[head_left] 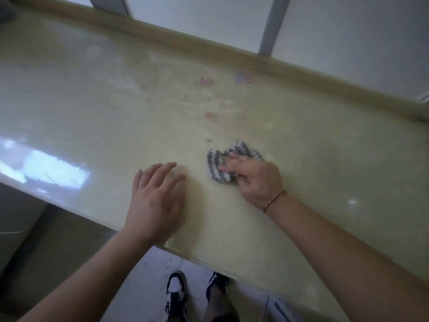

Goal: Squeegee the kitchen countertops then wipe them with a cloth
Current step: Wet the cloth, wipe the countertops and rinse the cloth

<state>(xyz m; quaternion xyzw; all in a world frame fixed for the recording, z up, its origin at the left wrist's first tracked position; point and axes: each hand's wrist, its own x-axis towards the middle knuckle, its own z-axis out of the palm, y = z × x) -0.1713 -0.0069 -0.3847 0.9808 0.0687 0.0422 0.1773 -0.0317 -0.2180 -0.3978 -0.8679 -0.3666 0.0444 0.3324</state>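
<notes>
A glossy cream countertop (97,117) runs across the view. A bunched grey-and-white striped cloth (217,165) lies on it right of the middle. My right hand (255,180) presses down on the cloth, fingers curled over it and gripping it. My left hand (157,201) rests flat on the counter to the left of the cloth, fingers straight and spread, holding nothing. Faint pink and orange smudges (206,82) mark the surface beyond the cloth. No squeegee is in view.
A raised cream backsplash lip (209,46) borders the far side, with a white wall and a grey vertical frame (274,24) behind it. The counter's front edge (88,218) runs diagonally; below it are the tiled floor and my shoes (176,291).
</notes>
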